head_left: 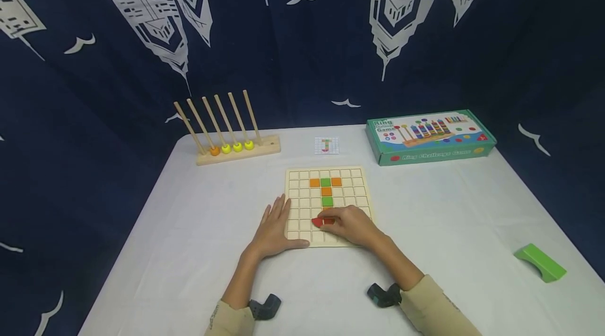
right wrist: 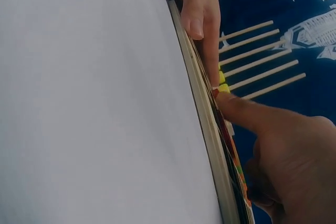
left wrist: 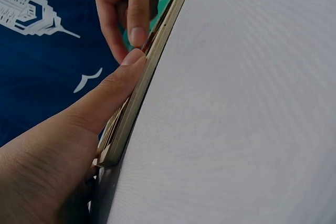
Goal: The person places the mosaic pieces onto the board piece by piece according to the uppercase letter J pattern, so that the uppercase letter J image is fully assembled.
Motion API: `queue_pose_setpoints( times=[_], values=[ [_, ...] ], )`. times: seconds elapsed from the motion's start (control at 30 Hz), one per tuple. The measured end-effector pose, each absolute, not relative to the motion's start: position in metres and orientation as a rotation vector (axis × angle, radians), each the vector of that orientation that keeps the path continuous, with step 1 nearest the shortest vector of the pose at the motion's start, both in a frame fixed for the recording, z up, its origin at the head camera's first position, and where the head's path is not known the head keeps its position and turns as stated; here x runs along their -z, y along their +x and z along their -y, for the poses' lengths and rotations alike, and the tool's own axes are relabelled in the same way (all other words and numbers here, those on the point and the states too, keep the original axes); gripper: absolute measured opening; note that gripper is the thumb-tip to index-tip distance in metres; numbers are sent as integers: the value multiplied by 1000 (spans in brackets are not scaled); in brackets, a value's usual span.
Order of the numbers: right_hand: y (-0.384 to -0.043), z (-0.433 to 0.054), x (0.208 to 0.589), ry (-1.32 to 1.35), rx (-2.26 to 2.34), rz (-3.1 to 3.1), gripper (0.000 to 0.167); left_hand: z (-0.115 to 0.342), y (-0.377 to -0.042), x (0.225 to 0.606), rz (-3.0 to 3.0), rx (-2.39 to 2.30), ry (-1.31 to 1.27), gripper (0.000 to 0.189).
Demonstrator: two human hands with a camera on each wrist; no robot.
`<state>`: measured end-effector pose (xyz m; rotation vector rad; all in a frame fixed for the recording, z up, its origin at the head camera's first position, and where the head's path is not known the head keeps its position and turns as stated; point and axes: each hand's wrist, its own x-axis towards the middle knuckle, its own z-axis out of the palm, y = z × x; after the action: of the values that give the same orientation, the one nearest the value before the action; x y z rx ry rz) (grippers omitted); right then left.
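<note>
A square wooden grid board (head_left: 304, 173) lies on the white table. Orange and green square tiles form a T on it, its top bar made of an orange tile (head_left: 314, 182), a green tile (head_left: 325, 182) and another orange one. Low on the board, my right hand (head_left: 352, 224) pinches a red tile with a rounded side (head_left: 317, 222) between thumb and fingers. Beside it sits another red tile (head_left: 329, 221), partly under that hand. My left hand (head_left: 273, 231) rests at the board's left side, fingers straight, thumb (left wrist: 118, 80) along the front edge.
Behind the board lies a small printed pattern card (head_left: 326, 145). A wooden peg stand (head_left: 264, 144) with orange and yellow beads is at back left. The green game box (head_left: 432, 136) stands at back right. A green arch block (head_left: 540, 262) lies far right.
</note>
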<state>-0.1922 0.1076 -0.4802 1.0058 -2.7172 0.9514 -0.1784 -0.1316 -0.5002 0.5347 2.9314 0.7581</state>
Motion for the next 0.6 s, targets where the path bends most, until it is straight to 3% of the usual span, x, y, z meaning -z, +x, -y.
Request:
queue_pose_setpoints(
  times=[0.6],
  values=[
    [-191,-109,482,923,-827,2785,34,129,-180,501,-2928,-756,538,122]
  ],
)
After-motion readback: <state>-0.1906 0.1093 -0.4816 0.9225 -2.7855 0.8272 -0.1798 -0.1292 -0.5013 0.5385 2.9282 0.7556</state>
